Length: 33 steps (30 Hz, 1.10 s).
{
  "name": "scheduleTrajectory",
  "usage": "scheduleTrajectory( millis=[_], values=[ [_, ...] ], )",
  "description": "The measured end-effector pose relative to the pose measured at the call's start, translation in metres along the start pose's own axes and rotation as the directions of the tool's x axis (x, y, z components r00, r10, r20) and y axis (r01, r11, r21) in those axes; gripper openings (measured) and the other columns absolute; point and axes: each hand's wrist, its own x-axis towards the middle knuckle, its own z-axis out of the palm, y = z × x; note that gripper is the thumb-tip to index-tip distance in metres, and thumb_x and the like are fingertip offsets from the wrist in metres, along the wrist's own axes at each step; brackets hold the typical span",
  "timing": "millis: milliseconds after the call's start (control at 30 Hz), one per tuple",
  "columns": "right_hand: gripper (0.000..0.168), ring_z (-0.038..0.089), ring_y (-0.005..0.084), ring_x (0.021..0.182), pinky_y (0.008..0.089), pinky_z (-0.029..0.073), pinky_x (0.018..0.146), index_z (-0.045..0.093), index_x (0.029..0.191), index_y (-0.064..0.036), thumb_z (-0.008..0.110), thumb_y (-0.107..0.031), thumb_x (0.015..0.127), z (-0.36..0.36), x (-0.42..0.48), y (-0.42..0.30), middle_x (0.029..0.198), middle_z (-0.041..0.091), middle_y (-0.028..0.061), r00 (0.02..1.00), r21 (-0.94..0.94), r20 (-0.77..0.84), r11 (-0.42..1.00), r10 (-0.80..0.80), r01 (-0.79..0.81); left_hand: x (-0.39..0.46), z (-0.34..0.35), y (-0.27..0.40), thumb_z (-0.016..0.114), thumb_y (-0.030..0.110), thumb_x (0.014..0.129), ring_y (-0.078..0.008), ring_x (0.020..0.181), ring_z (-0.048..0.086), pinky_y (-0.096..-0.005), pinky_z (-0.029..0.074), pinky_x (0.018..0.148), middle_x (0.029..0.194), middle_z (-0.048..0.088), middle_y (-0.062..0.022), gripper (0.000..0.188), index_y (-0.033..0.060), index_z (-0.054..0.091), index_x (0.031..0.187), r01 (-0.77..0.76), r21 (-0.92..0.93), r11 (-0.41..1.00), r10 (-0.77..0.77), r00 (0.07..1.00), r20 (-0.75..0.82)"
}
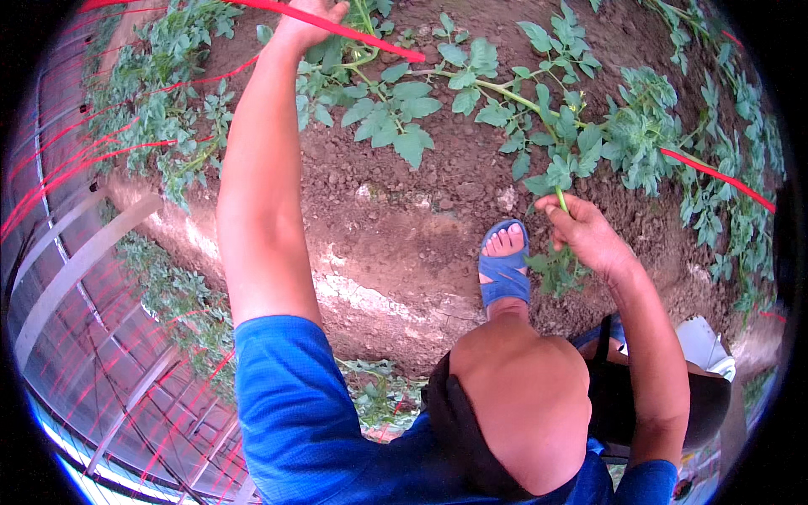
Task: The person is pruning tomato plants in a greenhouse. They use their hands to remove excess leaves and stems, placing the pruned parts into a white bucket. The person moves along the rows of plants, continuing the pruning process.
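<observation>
My right hand point(584, 230) pinches the green stem point(560, 197) of a tomato plant between thumb and fingers. The stem's leafy tip point(558, 271) hangs below the hand, just beside my foot. Above it a longer tomato vine point(505, 91) with small yellow flowers runs across the soil. My left hand point(312, 22) reaches to the top edge and is partly cut off there. A red twine point(360, 35) crosses in front of it, and tomato leaves are close by. Whether its fingers hold anything is hidden.
Bare soil point(379, 240) lies between the plants and me. My foot in a blue sandal point(507, 265) stands on it. More tomato plants point(745, 177) grow at the right, with another red twine point(719, 172). Red twines and curved greenhouse frame bars point(76, 271) fill the left side.
</observation>
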Motion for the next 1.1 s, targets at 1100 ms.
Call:
scheduleTrajectory(
  millis=[1100],
  values=[
    [0.032,0.053,0.0085,0.066,0.0263,0.047,0.063,0.061,0.120,-0.005,0.051,-0.027,0.100,0.007,0.001,-0.012,0.078,0.054,-0.0026,0.999,-0.102,0.036,0.995,0.009,-0.005,-0.239,-0.004,-0.007,0.069,0.015,0.092,-0.0057,0.070,0.056,-0.0231,0.047,0.063,0.096,0.070,-0.0028,0.023,-0.0006,0.068,0.109,0.463,-0.528,0.712,-0.635,0.745,-0.202]
  ],
)
